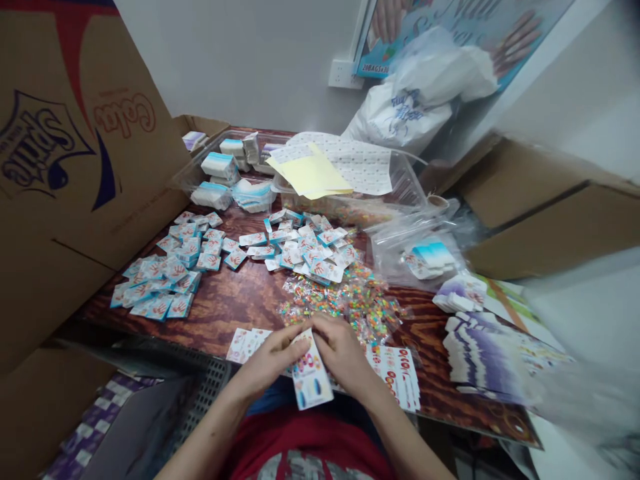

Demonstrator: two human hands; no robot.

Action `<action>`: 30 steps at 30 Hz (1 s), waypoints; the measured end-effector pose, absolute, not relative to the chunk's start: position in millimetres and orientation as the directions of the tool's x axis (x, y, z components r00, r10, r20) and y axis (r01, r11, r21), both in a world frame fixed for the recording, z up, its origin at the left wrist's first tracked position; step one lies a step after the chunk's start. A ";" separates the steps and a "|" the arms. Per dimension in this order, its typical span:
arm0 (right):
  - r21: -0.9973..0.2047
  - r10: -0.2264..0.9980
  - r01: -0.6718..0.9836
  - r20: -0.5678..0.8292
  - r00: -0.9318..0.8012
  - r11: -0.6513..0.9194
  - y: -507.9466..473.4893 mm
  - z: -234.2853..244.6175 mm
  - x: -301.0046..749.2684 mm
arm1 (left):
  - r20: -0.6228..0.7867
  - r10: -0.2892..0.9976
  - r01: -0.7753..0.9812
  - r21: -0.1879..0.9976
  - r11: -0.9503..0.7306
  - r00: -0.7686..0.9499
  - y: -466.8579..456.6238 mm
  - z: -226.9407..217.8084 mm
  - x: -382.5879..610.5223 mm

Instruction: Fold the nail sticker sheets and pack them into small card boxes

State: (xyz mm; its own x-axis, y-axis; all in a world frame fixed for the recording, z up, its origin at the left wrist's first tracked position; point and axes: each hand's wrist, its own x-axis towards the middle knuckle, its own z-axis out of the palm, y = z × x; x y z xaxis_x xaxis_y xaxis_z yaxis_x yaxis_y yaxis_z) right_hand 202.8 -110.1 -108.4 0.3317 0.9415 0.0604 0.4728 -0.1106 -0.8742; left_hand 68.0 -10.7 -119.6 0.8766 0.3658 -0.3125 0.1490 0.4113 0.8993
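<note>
Both hands meet at the near edge of a dark wooden table (240, 303). My left hand (270, 360) and my right hand (343, 350) are closed on one small white printed card packet (311, 380), which hangs down toward my lap. Just beyond my fingers lies a heap of tiny clear bags of colourful nail pieces (350, 300). Flat white cards with red print (397, 373) lie to the right of my right hand. More flat cards (245, 343) lie left of my left hand.
Several blue-and-white folded packets (160, 283) are spread at the left, with more of the same packets (310, 250) at the centre. Clear trays (225, 177) with stacked packets and yellow sheets (310, 173) sit at the back. Purple card stacks (480, 353) lie right. Cardboard boxes (75, 167) flank both sides.
</note>
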 end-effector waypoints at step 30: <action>-0.528 0.681 0.576 -0.004 0.732 -0.623 -173.4 -160.4 269.5 | -0.388 0.606 0.194 0.912 0.362 0.694 -5.2 -140.7 78.5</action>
State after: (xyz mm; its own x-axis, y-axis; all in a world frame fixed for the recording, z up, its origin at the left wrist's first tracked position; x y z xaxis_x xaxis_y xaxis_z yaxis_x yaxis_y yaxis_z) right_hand 269.5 -173.4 -160.4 0.7323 0.6809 -0.0041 0.5765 -0.6232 -0.5284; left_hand 78.5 -5.2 -140.7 0.6939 0.6064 -0.3883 0.1939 0.3621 0.9118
